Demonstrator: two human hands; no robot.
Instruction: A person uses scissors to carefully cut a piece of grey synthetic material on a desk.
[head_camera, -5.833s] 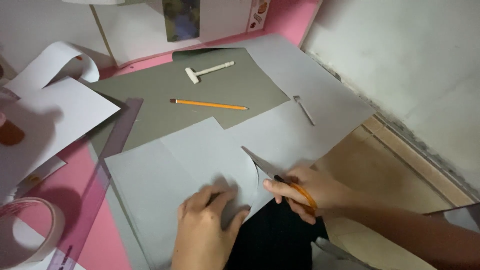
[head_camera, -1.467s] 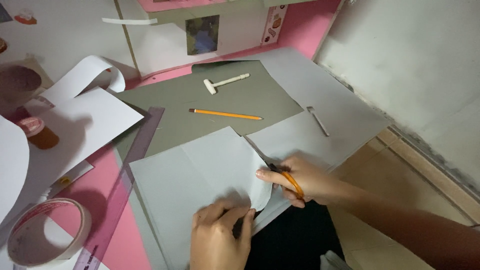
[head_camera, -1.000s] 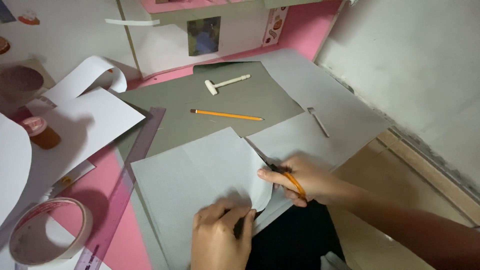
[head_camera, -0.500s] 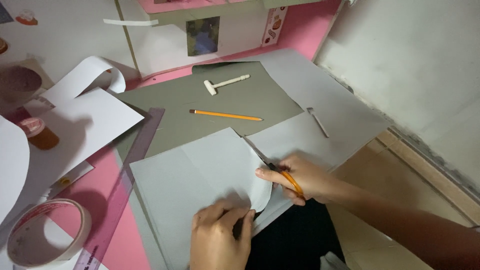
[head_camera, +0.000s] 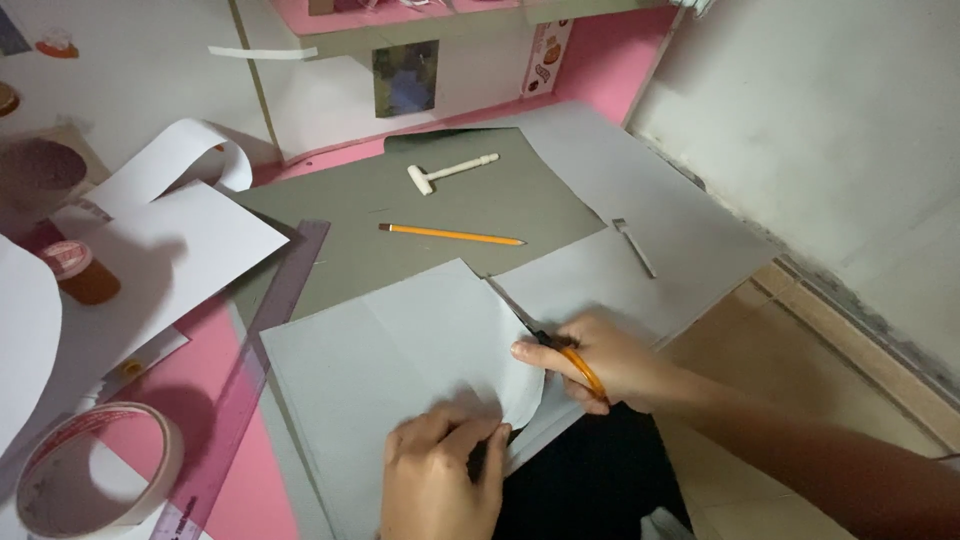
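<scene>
At the six o'clock edge, the left hand presses flat, fingers spread, on the pale grey paper sheet. Toward four o'clock, the right hand curls closed around orange-handled scissors, blades apparently biting into the sheet's curled edge. Up at twelve o'clock lie a pencil and small white hammer.

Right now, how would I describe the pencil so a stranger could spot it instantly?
Find the dark grey-green board in front of the pink-and-white cardboard house. On it lies the pencil, below a small white T-shaped tool. It is the only thin orange stick, dark tip pointing right.
</scene>
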